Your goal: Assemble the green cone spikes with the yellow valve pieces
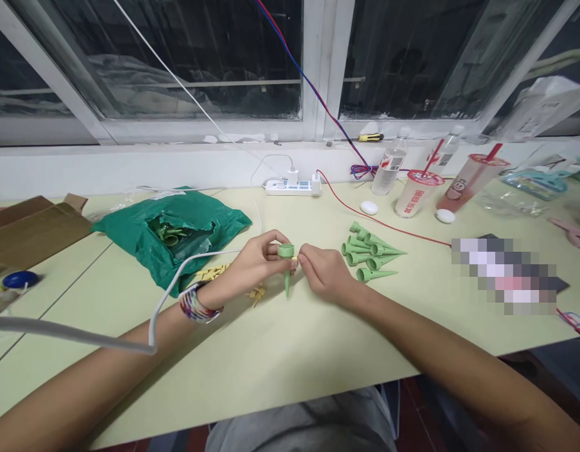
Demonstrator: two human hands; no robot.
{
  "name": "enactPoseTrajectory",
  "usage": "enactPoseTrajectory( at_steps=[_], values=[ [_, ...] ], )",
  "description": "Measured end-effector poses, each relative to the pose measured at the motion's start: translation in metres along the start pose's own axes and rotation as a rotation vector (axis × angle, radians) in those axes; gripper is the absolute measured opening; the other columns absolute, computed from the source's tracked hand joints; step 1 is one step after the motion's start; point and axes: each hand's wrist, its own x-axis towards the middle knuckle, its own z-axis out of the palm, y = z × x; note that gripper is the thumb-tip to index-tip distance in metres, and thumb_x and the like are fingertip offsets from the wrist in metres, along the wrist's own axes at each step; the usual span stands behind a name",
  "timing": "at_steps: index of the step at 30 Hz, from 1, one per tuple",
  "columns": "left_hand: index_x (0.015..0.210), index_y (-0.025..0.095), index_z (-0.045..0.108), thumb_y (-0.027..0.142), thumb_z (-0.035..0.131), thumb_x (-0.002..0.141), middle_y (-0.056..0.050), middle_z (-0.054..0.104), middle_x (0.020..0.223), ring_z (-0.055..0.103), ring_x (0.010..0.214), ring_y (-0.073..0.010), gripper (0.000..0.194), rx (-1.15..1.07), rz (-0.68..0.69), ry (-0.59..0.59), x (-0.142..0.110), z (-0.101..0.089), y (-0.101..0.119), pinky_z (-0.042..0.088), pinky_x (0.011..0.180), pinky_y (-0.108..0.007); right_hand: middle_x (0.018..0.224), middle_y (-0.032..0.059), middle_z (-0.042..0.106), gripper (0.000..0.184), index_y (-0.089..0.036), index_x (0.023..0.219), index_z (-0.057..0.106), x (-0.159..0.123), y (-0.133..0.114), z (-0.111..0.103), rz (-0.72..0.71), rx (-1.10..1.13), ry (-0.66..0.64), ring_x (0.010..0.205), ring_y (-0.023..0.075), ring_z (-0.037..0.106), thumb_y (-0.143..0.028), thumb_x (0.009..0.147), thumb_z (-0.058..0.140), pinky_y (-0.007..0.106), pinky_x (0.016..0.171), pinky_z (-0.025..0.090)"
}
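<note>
While near-closed, left fingers (273, 236) around cone (286, 252).

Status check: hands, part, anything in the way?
Left hand grips green cone, tip down. Right hand pinches yellow piece at its side. White cable crosses left forearm in view.

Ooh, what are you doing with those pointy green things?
A person is sitting at a table with a green cone in the left hand, point down. The right hand pinches a little yellow piece against the cone's side, just under its rim. More green cones lie in a pile to the right. Others peek out of a torn green bag on the left, and more yellow pieces lie near the left wrist.
</note>
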Motion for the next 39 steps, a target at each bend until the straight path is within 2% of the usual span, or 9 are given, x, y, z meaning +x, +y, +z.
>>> enactPoseTrajectory(
  at_steps=[3,6,10,14,18,24,29,33,39],
  values=[
    [0.089,0.019,0.063,0.029,0.083,0.077,-0.003,0.069,0.082,0.07,0.077,-0.0169,0.025,-0.387,-0.26,-0.168,0.003,0.0,0.006,0.058,0.073,-0.029,0.07,0.0006,0.051,0.027,-0.022,0.085,0.046,0.001,0.001,-0.002,-0.15,-0.174,0.045,0.057,0.0153,0.036,-0.028,0.107,0.031,0.03,0.057,0.027],
    [0.087,0.018,0.064,0.028,0.085,0.075,-0.003,0.067,0.083,0.069,0.078,-0.0165,0.026,-0.497,-0.318,-0.165,0.003,0.001,0.006,0.058,0.073,-0.029,0.071,0.0005,0.051,0.027,-0.023,0.084,0.044,0.001,-0.002,-0.001,-0.085,-0.131,0.038,0.058,0.0155,0.038,-0.028,0.107,0.033,0.03,0.058,0.026],
    [0.094,0.02,0.06,0.027,0.083,0.076,0.0,0.067,0.081,0.068,0.08,-0.0168,0.03,-0.17,-0.054,0.04,0.001,0.005,0.001,0.055,0.07,-0.027,0.069,-0.0027,0.046,0.031,-0.023,0.081,0.04,0.002,-0.008,0.002,0.207,0.252,-0.03,0.062,0.0141,0.04,-0.036,0.108,0.036,0.028,0.061,0.03],
    [0.096,0.021,0.059,0.023,0.073,0.083,-0.001,0.067,0.087,0.066,0.084,-0.0174,0.019,0.261,0.252,0.235,-0.007,0.01,0.002,0.054,0.073,-0.028,0.064,-0.0069,0.031,0.043,-0.024,0.075,0.035,0.01,-0.01,-0.001,0.454,0.813,-0.113,0.054,0.0111,0.03,-0.054,0.104,0.045,0.026,0.053,0.025],
    [0.103,0.022,0.061,0.015,0.065,0.086,-0.002,0.069,0.094,0.066,0.089,-0.0185,0.019,0.552,0.408,0.216,-0.013,0.01,0.004,0.053,0.083,-0.032,0.064,-0.0094,0.022,0.045,-0.024,0.073,0.036,0.016,-0.008,-0.008,0.561,1.072,-0.24,0.05,0.0082,0.022,-0.055,0.097,0.058,0.025,0.048,0.019],
    [0.099,0.02,0.059,0.029,0.079,0.08,-0.001,0.07,0.084,0.07,0.081,-0.0188,0.029,0.086,0.109,0.152,0.0,0.009,0.003,0.057,0.074,-0.03,0.058,-0.0087,0.032,0.045,-0.023,0.074,0.044,0.012,-0.007,-0.002,0.543,0.943,-0.105,0.047,0.0098,0.033,-0.059,0.099,0.051,0.026,0.049,0.028],
    [0.098,0.019,0.058,0.034,0.089,0.071,-0.001,0.072,0.081,0.073,0.079,-0.0203,0.043,-0.23,-0.128,0.05,0.002,0.008,0.005,0.061,0.076,-0.035,0.067,-0.0043,0.043,0.04,-0.023,0.077,0.041,0.005,-0.005,0.0,0.342,0.523,-0.032,0.061,0.0131,0.04,-0.05,0.107,0.04,0.028,0.061,0.032],
    [0.09,0.019,0.057,0.033,0.09,0.068,-0.002,0.072,0.082,0.072,0.08,-0.0195,0.043,-0.184,-0.086,0.078,0.0,0.011,0.003,0.058,0.074,-0.031,0.07,-0.0036,0.045,0.033,-0.023,0.08,0.039,0.003,-0.006,-0.001,0.263,0.327,-0.062,0.064,0.0145,0.041,-0.04,0.109,0.035,0.029,0.065,0.031],
    [0.094,0.021,0.057,0.035,0.082,0.079,0.004,0.057,0.072,0.054,0.056,-0.0102,0.032,0.112,0.079,0.24,-0.004,0.017,-0.008,0.039,0.051,-0.023,0.066,-0.0034,0.042,0.042,-0.023,0.074,0.039,0.006,-0.007,0.0,0.386,0.465,-0.072,0.064,0.015,0.04,-0.049,0.107,0.037,0.028,0.062,0.031]
  ],
)
